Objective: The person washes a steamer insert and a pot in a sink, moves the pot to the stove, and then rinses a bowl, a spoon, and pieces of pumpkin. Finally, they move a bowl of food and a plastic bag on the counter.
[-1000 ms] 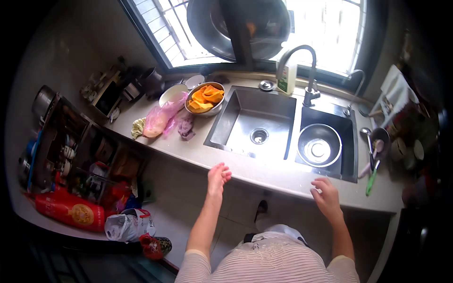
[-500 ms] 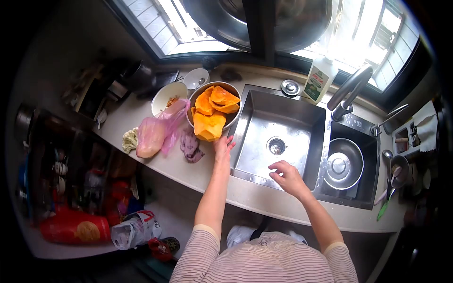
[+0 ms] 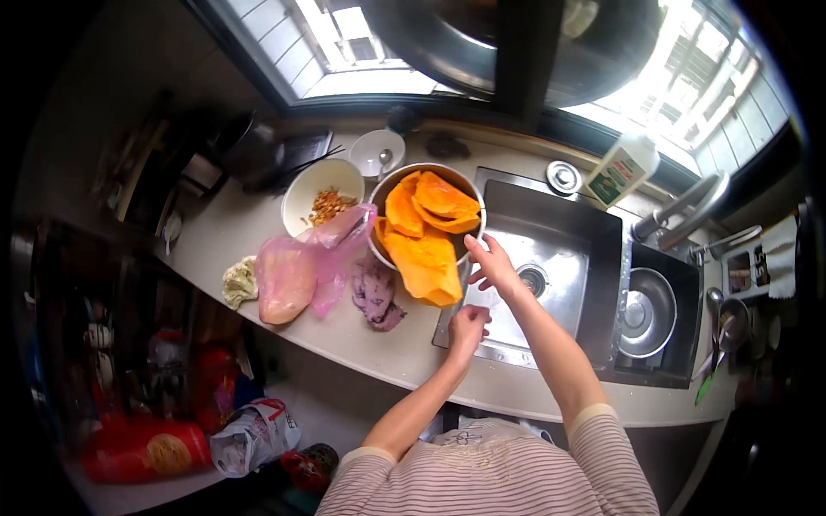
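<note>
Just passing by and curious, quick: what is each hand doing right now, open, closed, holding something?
Left hand: curled shut by the sink edge, nothing seen in it.
Right hand: open, fingers at the rim of the pumpkin bowl.

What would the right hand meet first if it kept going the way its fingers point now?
Most likely the metal bowl: the right hand points up-left at its near rim, with the orange squash pieces heaped just beyond. Depth is unclear, so it may already touch the rim.
</note>
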A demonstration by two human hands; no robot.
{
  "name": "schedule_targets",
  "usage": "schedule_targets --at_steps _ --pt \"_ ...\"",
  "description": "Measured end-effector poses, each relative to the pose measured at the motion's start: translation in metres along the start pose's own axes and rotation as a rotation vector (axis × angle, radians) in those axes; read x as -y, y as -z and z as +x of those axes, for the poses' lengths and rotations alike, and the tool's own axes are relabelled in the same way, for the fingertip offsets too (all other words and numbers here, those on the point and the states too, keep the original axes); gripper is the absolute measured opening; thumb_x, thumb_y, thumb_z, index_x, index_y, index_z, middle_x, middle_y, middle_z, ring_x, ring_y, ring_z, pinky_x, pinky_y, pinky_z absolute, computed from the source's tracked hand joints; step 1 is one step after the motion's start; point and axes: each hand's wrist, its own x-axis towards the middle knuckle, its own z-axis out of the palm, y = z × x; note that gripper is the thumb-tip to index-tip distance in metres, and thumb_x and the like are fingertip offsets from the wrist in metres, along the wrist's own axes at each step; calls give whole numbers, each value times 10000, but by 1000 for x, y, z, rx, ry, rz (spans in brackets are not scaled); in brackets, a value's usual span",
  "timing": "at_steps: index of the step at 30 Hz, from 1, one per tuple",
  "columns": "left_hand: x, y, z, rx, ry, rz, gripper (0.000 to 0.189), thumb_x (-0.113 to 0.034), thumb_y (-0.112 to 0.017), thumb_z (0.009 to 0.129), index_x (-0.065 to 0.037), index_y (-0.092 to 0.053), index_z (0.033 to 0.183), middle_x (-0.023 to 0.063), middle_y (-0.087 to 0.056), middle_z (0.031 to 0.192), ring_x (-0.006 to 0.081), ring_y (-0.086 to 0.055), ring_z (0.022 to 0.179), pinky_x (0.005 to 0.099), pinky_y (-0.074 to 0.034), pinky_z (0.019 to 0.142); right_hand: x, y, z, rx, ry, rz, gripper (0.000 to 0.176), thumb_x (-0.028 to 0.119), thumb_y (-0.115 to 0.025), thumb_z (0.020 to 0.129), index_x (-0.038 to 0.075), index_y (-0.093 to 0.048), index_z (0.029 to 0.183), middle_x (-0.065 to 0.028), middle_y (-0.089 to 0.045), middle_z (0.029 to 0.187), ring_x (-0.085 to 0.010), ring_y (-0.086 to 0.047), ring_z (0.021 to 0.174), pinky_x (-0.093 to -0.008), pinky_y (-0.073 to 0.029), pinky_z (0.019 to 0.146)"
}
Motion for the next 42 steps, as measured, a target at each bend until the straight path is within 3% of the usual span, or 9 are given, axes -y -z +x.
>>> schedule_targets --at_steps 4,8,14,19,27,32,36,38,42 --pt "15 39 -9 -45 13 -242 194 -222 -572 853 -30 -580 880 43 -606 725 88 -542 536 192 -423 457 -1 -31 16 17 -55 308 351 122 -504 749 8 -445 1076 -126 -590 685 -199 -581 437 -279 -462 335" --pt "18 82 -1 -77 -72 -575 276 -308 -489 904 -48 -539 978 49 -598 801 122 -581 580 236 -479 506 -6 -23 6 -30 -106 374 374 32 -469 680 -12 -468 1051 -129 -587 691 -205 -556 415 -286 -458 348" --pt "-54 58 -63 488 259 -862 468 -464 -373 927 -135 -362 1259 117 -538 1086 272 -624 860 417 -543 725 -59 40 -25 -190 -158 424 390 6 -470 646 6 -489 1036 -114 -584 713 -187 -545 441 -277 -434 350" --pt "-63 -16 -67 546 346 -855 782 -184 -645 822 -216 -89 1370 118 -407 1275 314 -528 1072 536 -499 791 -112 95 -38 -309 -152 564 442 -15 -466 619 16 -501 1059 -115 -596 786 -212 -582 534 -276 -441 394" --pt "19 -113 14 426 503 -508 584 88 -488 705 -76 -391 1258 122 -544 1167 305 -566 1040 472 -483 860 -200 162 -20 -386 -421 533 453 -42 -475 650 71 -445 1088 -124 -581 749 -193 -529 420 -270 -413 291" --pt "52 -128 39 405 367 -298 573 95 -503 642 -11 -437 1201 125 -573 1117 301 -567 1029 420 -484 866 -214 177 -15 -327 -583 455 475 20 -518 761 104 -407 1215 -110 -599 949 -209 -622 698 -305 -518 494" --pt "42 -119 56 435 251 -98 572 71 -537 619 9 -427 1176 129 -573 1078 285 -568 997 361 -474 860 -243 194 -26 -754 204 -261 591 137 -576 801 49 -332 1332 -112 -526 1142 -185 -564 907 -283 -492 652" --pt "46 -112 68 450 235 -28 593 66 -551 594 14 -399 1165 135 -559 1063 279 -562 981 346 -470 844 -144 241 -53 -592 207 278 532 138 -558 809 -11 -386 1290 -173 -523 1198 -249 -533 1074 -331 -410 919" --pt "28 -117 61 361 216 115 613 35 -601 608 16 -374 1178 137 -543 1085 270 -548 998 340 -446 872 -69 349 -4 -1003 512 -60 472 289 -433 901 4 -423 1277 -230 -548 1150 -312 -531 1080 -365 -398 906"
